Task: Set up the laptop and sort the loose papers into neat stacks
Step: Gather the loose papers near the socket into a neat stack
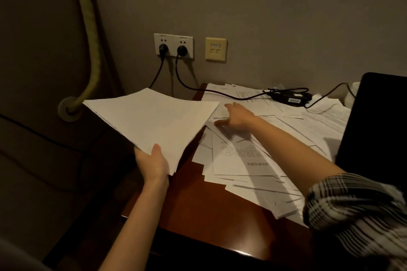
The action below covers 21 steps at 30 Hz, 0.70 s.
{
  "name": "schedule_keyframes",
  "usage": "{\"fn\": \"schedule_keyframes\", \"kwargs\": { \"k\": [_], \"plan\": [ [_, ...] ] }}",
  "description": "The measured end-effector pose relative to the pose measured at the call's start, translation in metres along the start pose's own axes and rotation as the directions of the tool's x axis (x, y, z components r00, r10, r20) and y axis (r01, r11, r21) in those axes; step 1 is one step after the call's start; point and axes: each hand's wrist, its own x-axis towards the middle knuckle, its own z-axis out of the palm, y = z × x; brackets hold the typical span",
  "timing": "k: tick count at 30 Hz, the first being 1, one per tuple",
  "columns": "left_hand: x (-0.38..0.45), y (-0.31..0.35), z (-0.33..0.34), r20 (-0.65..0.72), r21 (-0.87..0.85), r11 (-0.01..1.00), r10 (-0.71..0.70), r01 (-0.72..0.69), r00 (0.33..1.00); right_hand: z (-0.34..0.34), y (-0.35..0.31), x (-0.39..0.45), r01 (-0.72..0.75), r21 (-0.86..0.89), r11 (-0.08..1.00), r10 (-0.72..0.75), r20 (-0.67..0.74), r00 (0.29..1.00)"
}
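My left hand (154,164) grips a gathered stack of white sheets (152,116) by its near corner, thumb on top, holding it in the air past the desk's left edge. My right hand (236,117) reaches across the desk with fingers stretched out, touching the loose papers (248,160) that lie spread and overlapping over the wooden desk (198,209). The laptop (374,127) stands at the right edge, showing only the dark back of its lid.
A black power adapter (290,97) lies on the papers at the back, its cable running to a wall socket (174,45) with two plugs. A network socket (215,48) sits beside it. A white cup (352,94) stands behind the laptop. Left of the desk is dark upholstery.
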Motion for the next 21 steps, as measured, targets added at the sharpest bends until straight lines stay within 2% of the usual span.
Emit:
{"fn": "schedule_keyframes", "kwargs": {
  "k": [2, 5, 7, 11, 14, 18, 21],
  "plan": [
    [0.003, -0.002, 0.000, -0.015, -0.007, 1.000, 0.005, -0.005, 1.000, 0.005, -0.002, 0.006, -0.008, 0.023, 1.000, 0.008, -0.028, 1.000],
    [0.006, -0.003, 0.000, -0.026, -0.006, 1.000, 0.000, -0.001, 1.000, 0.001, -0.001, 0.006, 0.036, -0.242, 0.970, -0.078, -0.167, 0.983],
    [0.006, -0.004, 0.000, -0.018, -0.012, 1.000, -0.006, 0.006, 1.000, -0.005, 0.006, 0.002, 0.063, -0.366, 0.929, -0.146, -0.206, 0.968],
    [0.009, -0.003, 0.000, -0.034, -0.064, 0.997, -0.037, 0.035, 0.999, -0.022, 0.026, -0.023, 0.091, -0.334, 0.938, -0.183, -0.256, 0.949],
    [0.008, -0.002, 0.000, -0.031, -0.106, 0.992, -0.065, 0.061, 0.997, -0.020, 0.046, -0.047, 0.200, -0.375, 0.905, -0.300, -0.229, 0.926],
    [0.008, -0.001, -0.002, -0.016, -0.133, 0.987, -0.091, 0.088, 0.996, -0.013, 0.070, -0.069, 0.304, -0.313, 0.900, -0.376, -0.204, 0.904],
    [0.008, -0.001, -0.002, -0.018, -0.145, 0.983, -0.118, 0.114, 0.993, -0.016, 0.070, -0.076, 0.383, -0.311, 0.870, -0.421, -0.066, 0.905]
  ]
}}
